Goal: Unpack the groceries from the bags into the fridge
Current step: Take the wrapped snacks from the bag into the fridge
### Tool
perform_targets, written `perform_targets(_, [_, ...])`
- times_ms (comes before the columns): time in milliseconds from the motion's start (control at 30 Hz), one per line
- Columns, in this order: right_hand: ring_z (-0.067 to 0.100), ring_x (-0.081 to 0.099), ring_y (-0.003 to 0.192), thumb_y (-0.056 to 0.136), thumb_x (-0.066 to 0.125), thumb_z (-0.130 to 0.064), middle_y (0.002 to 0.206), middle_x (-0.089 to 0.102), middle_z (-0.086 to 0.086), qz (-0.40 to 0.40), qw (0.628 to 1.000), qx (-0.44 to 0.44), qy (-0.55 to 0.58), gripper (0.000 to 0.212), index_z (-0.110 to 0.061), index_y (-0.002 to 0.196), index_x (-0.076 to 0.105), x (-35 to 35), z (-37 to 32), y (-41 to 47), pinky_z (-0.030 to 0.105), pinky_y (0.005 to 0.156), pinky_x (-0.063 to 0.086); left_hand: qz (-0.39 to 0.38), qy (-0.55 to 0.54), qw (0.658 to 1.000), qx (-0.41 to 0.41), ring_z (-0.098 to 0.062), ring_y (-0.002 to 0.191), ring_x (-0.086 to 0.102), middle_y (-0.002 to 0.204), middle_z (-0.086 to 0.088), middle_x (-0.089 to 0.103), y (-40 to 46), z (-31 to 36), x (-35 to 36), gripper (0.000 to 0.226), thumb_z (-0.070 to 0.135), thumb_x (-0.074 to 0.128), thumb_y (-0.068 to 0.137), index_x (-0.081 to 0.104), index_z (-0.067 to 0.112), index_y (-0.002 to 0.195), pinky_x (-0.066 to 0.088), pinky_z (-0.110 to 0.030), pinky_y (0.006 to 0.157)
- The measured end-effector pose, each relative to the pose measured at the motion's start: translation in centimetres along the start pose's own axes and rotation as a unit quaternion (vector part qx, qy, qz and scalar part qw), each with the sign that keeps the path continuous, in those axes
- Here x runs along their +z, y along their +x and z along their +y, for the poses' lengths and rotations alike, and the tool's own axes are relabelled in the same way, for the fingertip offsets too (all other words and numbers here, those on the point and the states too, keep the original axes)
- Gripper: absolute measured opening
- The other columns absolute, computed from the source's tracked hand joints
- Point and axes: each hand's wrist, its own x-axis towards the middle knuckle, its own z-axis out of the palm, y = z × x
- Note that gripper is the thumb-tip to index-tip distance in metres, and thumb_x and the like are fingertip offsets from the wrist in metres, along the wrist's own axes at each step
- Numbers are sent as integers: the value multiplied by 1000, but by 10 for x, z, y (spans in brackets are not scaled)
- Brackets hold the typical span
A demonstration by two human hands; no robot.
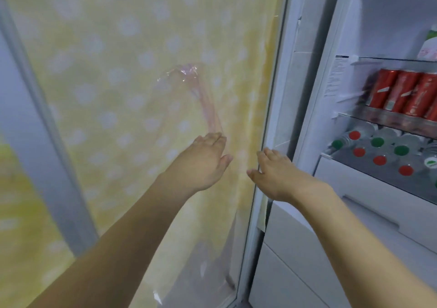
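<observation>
Here I see a yellow polka-dot curtain; my left hand, fingers straight, meets a wispy pink plastic bag. My right hand reaches flat, holding nothing. The white fridge shelves glossy red cans above round-capped bottles.

A thin, clear pink-tinged bag hung limp and stretched upward from the left hand's fingertips. Right of it the fridge stood open: red cans shelved upright above, red- and green-capped bottles below.
</observation>
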Motion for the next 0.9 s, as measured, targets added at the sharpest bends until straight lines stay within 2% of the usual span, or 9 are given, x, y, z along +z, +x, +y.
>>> perform_targets(467, [25,-5,149,103,25,-44,162,-6,12,-27,985,-171,0,68,-6,154,1,21,-136,-8,40,119,1,28,84,980,-177,-21,149,8,162,-10,12,-131,-55,-55,62,42,27,104,16,6,154,4,-35,119])
perform_targets(533, [25,-5,149,103,25,-43,162,-6,12,-32,980,-196,3,67,-6,154,1,24,-158,-13,41,120,1,42,103,973,-201,-23,149,11,162,-11,14,-153,-66,-60,63,42,27,104,17,5,153,6,-37,119])
perform_targets(633, [25,-6,149,103,25,-43,162,-7,12,-35,970,-240,8,67,-6,154,0,29,-193,-21,41,120,0,67,133,964,-218,-30,146,23,157,-17,26,-185,-75,-73,66,45,27,102,27,-1,149,16,-44,118])
perform_targets(767, [25,-5,149,103,26,-42,162,-5,12,-34,955,-295,13,67,-6,154,2,34,-234,-30,42,121,2,62,144,952,-261,-22,149,11,162,-8,15,-224,-91,-82,61,40,29,104,18,7,153,8,-37,120])
perform_targets(900, [26,1,148,102,29,-41,161,2,13,-20,944,-329,13,65,-6,153,7,33,-267,-45,43,120,7,68,153,937,-307,-21,150,9,162,-8,13,-261,-107,-89,62,42,29,103,17,7,154,7,-36,120])
